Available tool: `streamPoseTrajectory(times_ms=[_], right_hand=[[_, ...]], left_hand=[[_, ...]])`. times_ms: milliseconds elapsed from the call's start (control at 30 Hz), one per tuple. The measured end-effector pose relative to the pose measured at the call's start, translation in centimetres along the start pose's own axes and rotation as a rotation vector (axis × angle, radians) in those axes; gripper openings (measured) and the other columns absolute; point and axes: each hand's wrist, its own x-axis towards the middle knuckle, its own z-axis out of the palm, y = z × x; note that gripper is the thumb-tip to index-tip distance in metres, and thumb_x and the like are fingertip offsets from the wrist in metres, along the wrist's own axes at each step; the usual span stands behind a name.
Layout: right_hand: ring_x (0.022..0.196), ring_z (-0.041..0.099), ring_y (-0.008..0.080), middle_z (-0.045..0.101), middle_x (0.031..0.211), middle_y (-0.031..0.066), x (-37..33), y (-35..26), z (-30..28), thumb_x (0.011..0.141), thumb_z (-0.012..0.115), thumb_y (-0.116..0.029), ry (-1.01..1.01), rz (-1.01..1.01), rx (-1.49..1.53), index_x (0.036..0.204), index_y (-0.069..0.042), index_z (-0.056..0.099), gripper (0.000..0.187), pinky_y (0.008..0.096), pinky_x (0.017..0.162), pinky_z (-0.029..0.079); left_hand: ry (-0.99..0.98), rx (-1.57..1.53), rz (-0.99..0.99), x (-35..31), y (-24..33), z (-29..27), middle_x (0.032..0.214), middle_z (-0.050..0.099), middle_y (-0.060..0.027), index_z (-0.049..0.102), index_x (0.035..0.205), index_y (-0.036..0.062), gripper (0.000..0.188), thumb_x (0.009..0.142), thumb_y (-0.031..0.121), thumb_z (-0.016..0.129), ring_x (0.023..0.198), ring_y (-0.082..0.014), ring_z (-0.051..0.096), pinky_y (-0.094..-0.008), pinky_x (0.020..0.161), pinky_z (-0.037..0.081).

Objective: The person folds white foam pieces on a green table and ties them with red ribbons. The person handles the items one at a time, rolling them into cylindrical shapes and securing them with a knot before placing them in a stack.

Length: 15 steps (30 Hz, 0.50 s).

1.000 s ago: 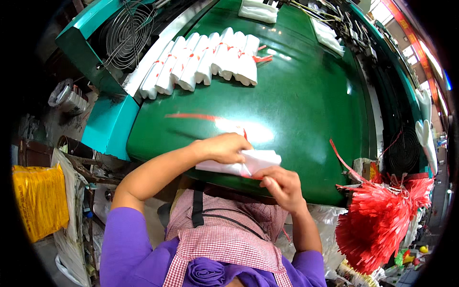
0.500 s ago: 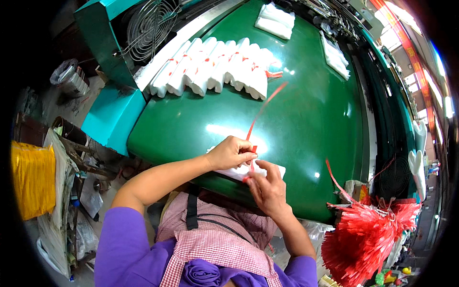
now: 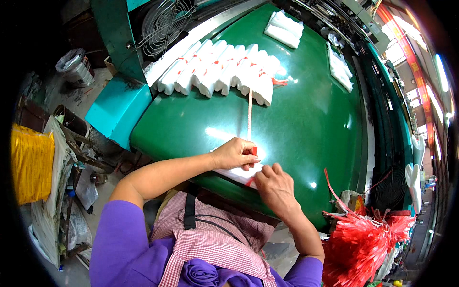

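My left hand [image 3: 236, 154] is closed in a pinch on a thin red plastic strip [image 3: 249, 117], whose long free end stands up over the green surface. Below that hand a white bundle of folded plastic bags [image 3: 234, 175] lies at the near edge, partly covered by my fingers. My right hand [image 3: 276, 187] is curled shut just to the right, knuckles up. A bit of red strip shows at its fingertips against the bundle. Whether the strip is knotted there is hidden.
Several white bundles tied with red strips [image 3: 215, 67] lie in a row across the green table [image 3: 306, 129]. Two white stacks [image 3: 284, 29] [image 3: 339, 67] sit farther back. A thick bunch of red strips [image 3: 356, 246] hangs at the right. A teal machine housing [image 3: 114, 112] borders the left.
My right hand has moved slightly right and down, and its fingers have curled in. The strip's free end has swung from leaning right to upright. The view has shifted a little.
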Motion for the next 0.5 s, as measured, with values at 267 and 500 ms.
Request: streamPoseTrajectory(times_ms=[267, 500], right_hand=[[0.064, 0.053, 0.0069, 0.062, 0.086, 0.0018, 2.2, 3.6, 4.0, 0.091, 0.044, 0.000, 0.163, 0.546, 1.769, 0.106, 0.003, 0.064, 0.026, 0.0198, 0.059, 0.044], [0.076, 0.060, 0.0151, 0.062, 0.083, 0.0079, 2.3, 3.0, 5.5, 0.085, 0.058, 0.006, 0.131, 0.311, 1.134, 0.099, 0.000, 0.064, 0.017, 0.0290, 0.069, 0.050]], left_hand=[[0.211, 0.446, 0.372, -1.0, -0.5, 0.8, 0.077, 0.059, -0.0142, 0.055, 0.081, 0.0000, 0.023, 0.086, 0.019, 0.066, 0.072, -0.0308, 0.060, -0.0383, 0.064, 0.047], [-0.125, 1.087, 1.035, -2.7, 0.2, 0.7, 0.084, 0.054, -0.0086, 0.058, 0.074, 0.0020, 0.014, 0.068, 0.012, 0.064, 0.076, -0.0245, 0.056, -0.0349, 0.066, 0.051]])
